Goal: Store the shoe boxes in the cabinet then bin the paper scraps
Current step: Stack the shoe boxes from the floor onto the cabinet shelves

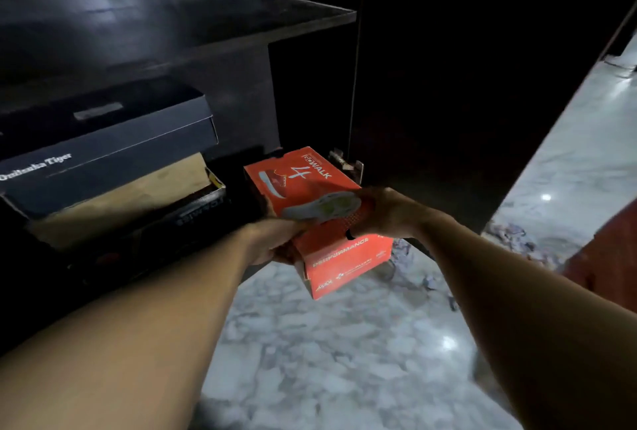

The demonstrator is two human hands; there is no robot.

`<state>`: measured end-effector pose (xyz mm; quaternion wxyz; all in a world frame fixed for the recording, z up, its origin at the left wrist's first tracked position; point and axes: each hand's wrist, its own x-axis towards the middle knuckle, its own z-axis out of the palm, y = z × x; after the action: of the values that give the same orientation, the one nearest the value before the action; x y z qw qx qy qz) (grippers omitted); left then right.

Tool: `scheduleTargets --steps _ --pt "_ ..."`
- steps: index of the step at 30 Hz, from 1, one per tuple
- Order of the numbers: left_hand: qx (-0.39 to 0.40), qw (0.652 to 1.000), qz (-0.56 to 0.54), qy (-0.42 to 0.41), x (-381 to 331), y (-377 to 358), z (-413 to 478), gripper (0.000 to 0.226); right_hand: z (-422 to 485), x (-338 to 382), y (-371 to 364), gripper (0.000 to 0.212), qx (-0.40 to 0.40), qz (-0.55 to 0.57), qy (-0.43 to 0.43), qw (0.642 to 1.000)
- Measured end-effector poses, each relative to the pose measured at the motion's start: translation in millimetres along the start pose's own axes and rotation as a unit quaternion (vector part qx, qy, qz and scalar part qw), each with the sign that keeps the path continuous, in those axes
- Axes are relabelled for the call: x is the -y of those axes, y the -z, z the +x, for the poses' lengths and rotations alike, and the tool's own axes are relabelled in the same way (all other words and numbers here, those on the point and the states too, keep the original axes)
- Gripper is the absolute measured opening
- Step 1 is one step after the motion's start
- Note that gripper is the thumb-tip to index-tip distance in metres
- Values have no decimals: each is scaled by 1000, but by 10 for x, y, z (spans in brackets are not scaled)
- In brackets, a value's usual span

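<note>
Work item: orange cardboard shoe box (310, 195), lid on, printed with a shoe picture and white lettering. You hold it off the floor with its long axis pointing into the cabinet and its near end lower than its far end.
Location: the far end sits at the mouth of the bottom compartment of the dark wooden cabinet (241, 26), in the gap between the stacked boxes and the hinged side. The near end hangs out over the floor. It cannot be told whether the far end rests on the cabinet base.
Left hand (275, 240): clamped on the near left corner, fingers wrapped under the edge.
Right hand (386, 212): clamped on the right side, fingers curled over the lid.
Step in hand: box storage. This box is at insertion and is not yet seated.
Next move: level the box, then push it straight in. The gap looks narrow, so keep clear of the metal hinge (344, 162) on the right and the black shoe box with a tan top (193, 212) on the left.
Neighbours: a navy blue lidded shoe box (103, 150) is stacked on that black box, in the same compartment.
Remaining: torn paper scraps (510, 236) lie on the grey-white marble floor (327, 343) beside the open dark cabinet door (448, 119). They are not yet binned, and no bin is in view.
</note>
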<state>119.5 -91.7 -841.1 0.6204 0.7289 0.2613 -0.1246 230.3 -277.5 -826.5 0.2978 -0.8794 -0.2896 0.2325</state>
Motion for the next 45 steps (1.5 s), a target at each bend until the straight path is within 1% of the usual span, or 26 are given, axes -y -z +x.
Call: scheduleTargets --steps 2,5,7,8,10,11,13,14,16,19,21,23,26,28,31,33,36,41,45 --pt "-6 1000 -12 17 99 28 232 19 238 -135 -112 72 9 14 -8 1000" --pt "-36 999 -18 27 207 58 524 14 542 -292 -230 76 4 18 -6 1000" --pt "-58 998 -35 14 241 73 693 23 703 -398 -266 74 -13 28 6 999" --pt "-75 996 -48 -5 253 76 768 33 771 -429 -295 74 -22 29 2 999" --pt "-110 990 -62 -65 256 78 904 65 882 -449 -363 73 -63 18 -11 998" --pt "-128 984 -59 -104 263 73 963 73 951 -470 -394 76 -88 9 -23 996" --pt "-134 974 -49 -177 318 52 1081 76 1075 -534 -440 82 -123 -5 -42 991" --pt "-137 969 -35 -203 373 41 1131 76 1093 -538 -456 79 -141 -9 -50 989" --pt "-173 959 49 -222 507 21 1191 82 1074 -531 -492 75 -191 -19 -56 980" --pt "-231 920 194 -249 681 -28 1214 83 1021 -557 -620 74 -262 -28 -63 963" --pt "-248 901 232 -269 729 -34 1229 80 1037 -598 -712 71 -280 -15 -76 957" --pt "-243 899 240 -272 706 -5 1268 76 1091 -614 -758 66 -275 41 -86 957" --pt "-220 913 229 -256 581 73 1350 76 1215 -583 -792 56 -267 133 -91 950" --pt "-209 917 232 -249 498 146 1420 76 1296 -530 -805 50 -268 167 -87 945" --pt "-211 921 242 -220 426 325 1572 84 1447 -451 -806 40 -261 201 -80 941" --pt "-216 926 243 -193 374 443 1681 78 1546 -396 -811 43 -239 217 -73 944" --pt "-203 934 244 -161 275 565 1758 68 1685 -391 -846 58 -210 238 -68 946" --pt "-174 940 253 -147 259 611 1763 67 1737 -409 -812 49 -200 229 -88 948" --pt "-175 936 277 -132 190 558 1745 59 1678 -402 -744 50 -186 192 -82 960"
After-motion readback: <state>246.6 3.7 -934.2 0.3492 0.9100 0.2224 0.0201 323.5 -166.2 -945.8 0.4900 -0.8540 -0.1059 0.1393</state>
